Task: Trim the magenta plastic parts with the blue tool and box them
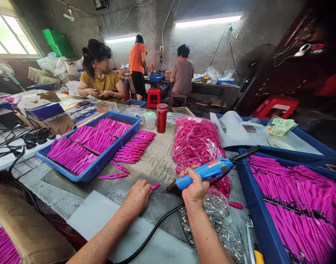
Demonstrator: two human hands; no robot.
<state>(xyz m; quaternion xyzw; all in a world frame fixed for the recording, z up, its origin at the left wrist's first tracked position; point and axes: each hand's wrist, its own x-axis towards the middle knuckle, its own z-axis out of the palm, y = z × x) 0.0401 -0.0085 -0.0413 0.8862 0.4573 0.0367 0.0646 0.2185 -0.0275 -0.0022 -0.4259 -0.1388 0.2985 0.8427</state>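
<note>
My right hand (194, 185) grips a blue electric screwdriver (209, 172) whose tip points left and down at the table. My left hand (139, 196) rests on the table and pinches a small pink plastic piece (156, 186) just left of the tool tip. Tiny screws (163, 171) lie scattered on the table beyond. A clear bag stuffed with pink pieces (196, 143) stands behind my right hand. A black cable (154, 229) runs from the tool toward me.
A blue tray of pink pieces (88, 146) sits at left, a stack of pieces (135, 145) beside it, and another blue tray (294, 198) at right. A red flask (161, 117) and white cup (150, 120) stand farther back. Three people work behind.
</note>
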